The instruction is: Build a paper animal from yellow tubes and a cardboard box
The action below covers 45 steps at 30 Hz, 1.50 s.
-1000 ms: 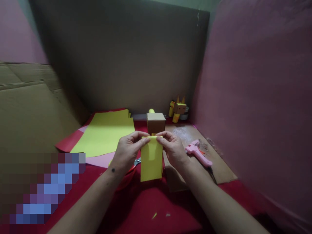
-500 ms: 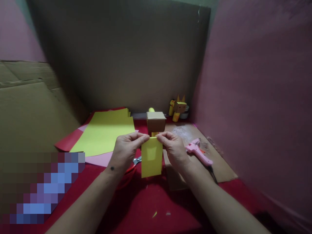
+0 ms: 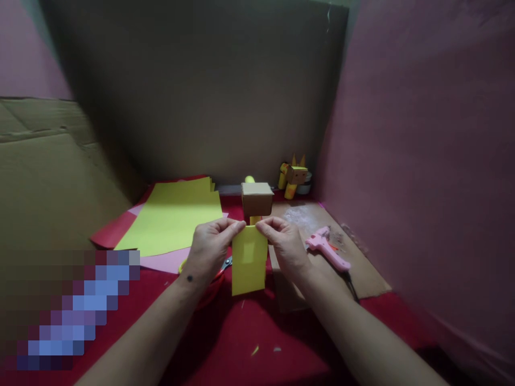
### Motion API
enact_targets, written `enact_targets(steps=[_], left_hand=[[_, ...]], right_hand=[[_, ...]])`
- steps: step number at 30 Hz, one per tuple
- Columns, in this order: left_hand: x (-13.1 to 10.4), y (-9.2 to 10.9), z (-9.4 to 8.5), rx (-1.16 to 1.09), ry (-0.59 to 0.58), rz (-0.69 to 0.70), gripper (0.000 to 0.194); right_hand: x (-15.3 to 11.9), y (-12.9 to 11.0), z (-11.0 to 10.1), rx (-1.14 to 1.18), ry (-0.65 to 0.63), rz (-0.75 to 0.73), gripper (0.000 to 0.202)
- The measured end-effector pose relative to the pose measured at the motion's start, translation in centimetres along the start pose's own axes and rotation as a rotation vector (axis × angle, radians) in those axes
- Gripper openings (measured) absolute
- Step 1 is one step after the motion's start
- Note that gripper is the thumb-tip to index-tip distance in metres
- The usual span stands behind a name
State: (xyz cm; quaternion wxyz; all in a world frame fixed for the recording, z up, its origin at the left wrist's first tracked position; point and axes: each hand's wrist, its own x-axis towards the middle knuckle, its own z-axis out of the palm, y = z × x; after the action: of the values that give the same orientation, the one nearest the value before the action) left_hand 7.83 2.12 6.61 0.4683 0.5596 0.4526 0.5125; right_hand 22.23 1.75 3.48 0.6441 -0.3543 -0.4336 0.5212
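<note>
Pinching plain yellow paper (image 3: 249,268) along its top edge are the left hand (image 3: 208,245) and right hand (image 3: 287,245).

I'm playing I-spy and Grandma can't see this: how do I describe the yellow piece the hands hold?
Start at the red surface, then find the brown cardboard box near the middle. Just below it in the picture, the left hand and right hand pinch the little yellow piece by its top edge. Unlike the large yellow sheets lying at the left, it's small and held by both hands.

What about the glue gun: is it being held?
No, the left hand and right hand pinch yellow paper, while the glue gun lies on cardboard.
</note>
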Motion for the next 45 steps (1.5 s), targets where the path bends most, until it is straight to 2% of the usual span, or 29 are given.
enact_targets(steps=[8,11,16,21,31,34,37,41,45], left_hand=[[-0.3,-0.1,0.1,0.102,-0.044,0.039,0.030],[-0.2,0.1,-0.1,0.119,-0.054,0.045,0.036],[0.2,-0.5,-0.1,0.094,-0.136,0.049,0.030],[0.3,-0.8,-0.1,0.072,-0.078,0.039,0.030],[0.3,0.2,-0.8,0.057,-0.052,0.042,0.021],[0.5,0.3,-1.2,0.054,-0.064,0.047,0.022],[0.4,0.2,-1.1,0.027,-0.071,0.018,0.022],[0.1,-0.1,-0.5,0.019,-0.137,0.010,0.024],[-0.1,0.0,-0.2,0.021,-0.222,-0.032,0.023]], right_hand=[[0.0,-0.1,-0.1,-0.051,-0.020,0.021,0.016],[0.0,-0.1,-0.1,-0.058,-0.019,0.016,0.016],[0.0,0.0,-0.2,-0.057,-0.031,0.040,0.019],[0.0,-0.2,-0.1,-0.083,-0.064,0.107,0.024],[0.2,-0.3,-0.3,-0.049,-0.035,0.049,0.029],[0.4,-0.4,-0.7,-0.025,-0.013,0.080,0.030],[0.5,-0.6,-0.8,-0.006,-0.053,0.144,0.025],[0.5,-0.8,-0.9,-0.038,-0.122,0.180,0.023],[0.5,-0.7,-0.8,-0.057,-0.081,0.182,0.027]])
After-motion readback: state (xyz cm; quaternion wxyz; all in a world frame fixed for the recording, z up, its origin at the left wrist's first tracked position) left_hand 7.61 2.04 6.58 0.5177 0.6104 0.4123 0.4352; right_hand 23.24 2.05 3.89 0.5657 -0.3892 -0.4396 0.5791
